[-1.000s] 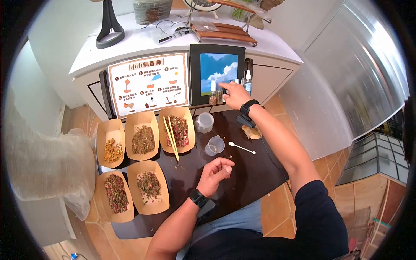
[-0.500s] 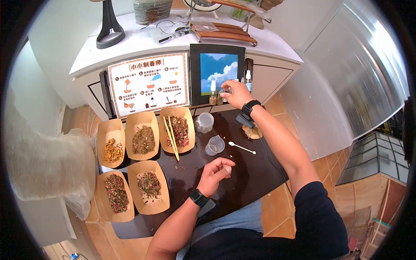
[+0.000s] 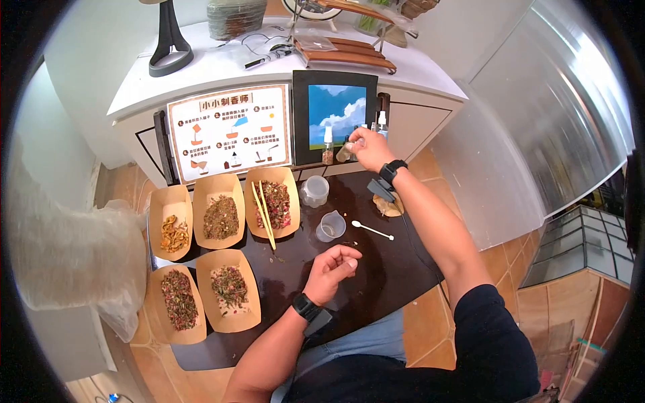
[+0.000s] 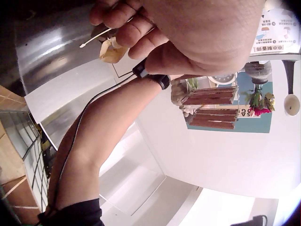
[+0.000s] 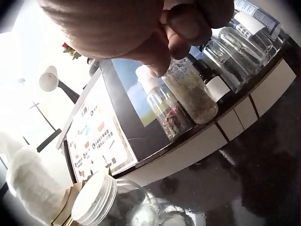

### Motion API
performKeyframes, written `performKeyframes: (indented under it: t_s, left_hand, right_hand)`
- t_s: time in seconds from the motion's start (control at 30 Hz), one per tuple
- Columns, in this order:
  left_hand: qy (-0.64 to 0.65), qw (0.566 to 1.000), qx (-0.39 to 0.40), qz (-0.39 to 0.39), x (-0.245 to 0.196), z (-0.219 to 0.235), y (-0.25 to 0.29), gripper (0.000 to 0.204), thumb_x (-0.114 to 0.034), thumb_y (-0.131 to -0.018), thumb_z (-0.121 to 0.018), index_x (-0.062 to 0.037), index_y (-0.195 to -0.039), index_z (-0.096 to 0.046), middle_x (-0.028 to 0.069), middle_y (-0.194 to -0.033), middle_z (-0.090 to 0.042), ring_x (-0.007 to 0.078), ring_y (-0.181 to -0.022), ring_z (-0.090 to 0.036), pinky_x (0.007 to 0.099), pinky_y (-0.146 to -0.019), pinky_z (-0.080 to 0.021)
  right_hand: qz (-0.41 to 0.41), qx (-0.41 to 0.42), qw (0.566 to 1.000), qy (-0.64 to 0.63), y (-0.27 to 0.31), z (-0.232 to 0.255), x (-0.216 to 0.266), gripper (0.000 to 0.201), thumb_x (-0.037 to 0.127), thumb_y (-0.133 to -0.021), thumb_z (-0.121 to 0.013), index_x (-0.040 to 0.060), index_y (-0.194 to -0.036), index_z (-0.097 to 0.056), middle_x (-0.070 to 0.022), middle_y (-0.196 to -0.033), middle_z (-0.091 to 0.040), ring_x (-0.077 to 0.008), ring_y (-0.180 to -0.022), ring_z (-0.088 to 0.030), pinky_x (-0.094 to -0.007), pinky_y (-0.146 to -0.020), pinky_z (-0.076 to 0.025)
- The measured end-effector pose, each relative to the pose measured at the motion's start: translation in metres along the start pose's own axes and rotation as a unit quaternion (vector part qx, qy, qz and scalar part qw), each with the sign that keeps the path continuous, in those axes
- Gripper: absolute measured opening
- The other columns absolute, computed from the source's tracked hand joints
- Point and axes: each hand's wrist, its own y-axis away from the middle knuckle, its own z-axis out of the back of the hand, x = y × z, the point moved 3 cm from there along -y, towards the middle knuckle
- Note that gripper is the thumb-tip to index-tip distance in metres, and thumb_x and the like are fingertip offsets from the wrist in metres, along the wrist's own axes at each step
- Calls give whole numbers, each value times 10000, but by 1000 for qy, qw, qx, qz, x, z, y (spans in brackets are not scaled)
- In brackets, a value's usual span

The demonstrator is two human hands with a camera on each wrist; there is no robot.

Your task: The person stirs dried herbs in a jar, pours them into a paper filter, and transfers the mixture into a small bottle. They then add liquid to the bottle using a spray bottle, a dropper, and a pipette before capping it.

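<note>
At the ledge by the back of the table, my right hand (image 3: 369, 149) pinches the top of a small glass bottle (image 5: 194, 96) with cloudy brownish contents. The bottle leans in the head view. Just left of it stands a spray bottle (image 3: 328, 146) with a white top and dried petals inside. To its right are a dark bottle (image 5: 218, 87) with a white label and several clear glass bottles (image 5: 229, 61). My left hand (image 3: 332, 272) stays above the near part of the table with loosely curled fingers and holds nothing.
A clear measuring cup (image 3: 330, 227), a lidded plastic jar (image 3: 314, 191) and a white spoon (image 3: 373, 230) are on the dark table (image 3: 302, 316). Several paper trays of dried herbs line the left, chopsticks (image 3: 263, 213) across one. An instruction sheet (image 3: 230, 131) stands behind.
My right hand has lowered from above the bottles, closed its fingers on the brownish bottle and tipped it. My left hand has stayed in place.
</note>
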Motion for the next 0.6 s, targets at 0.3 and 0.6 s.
performKeyframes:
  t_s: [0.3,0.6]
  left_hand:
    - [-10,1000,-2,-11,-2,-4,-1,344,-250,-1037,-636,-27,-1295,-597,48,-969,-668,121,-842,-652,291,-784,-570]
    - [92,981,115,128,-5,-24,9,426,-364,-1064,-587,-44,-1344,-557,54,-956,-650,106,-757,-627,263,-628,-562]
  right_hand:
    - [15,47,959,-279,152,59,50,165,69,-932,-726,49,-1082,-661,40,-923,-628,-41,-805,-578,-220,-716,-498]
    - [-72,90,953,-282,272,32,72,134,65,-938,-748,-1,-1045,-700,30,-797,-638,-36,-723,-569,-212,-625,-456]
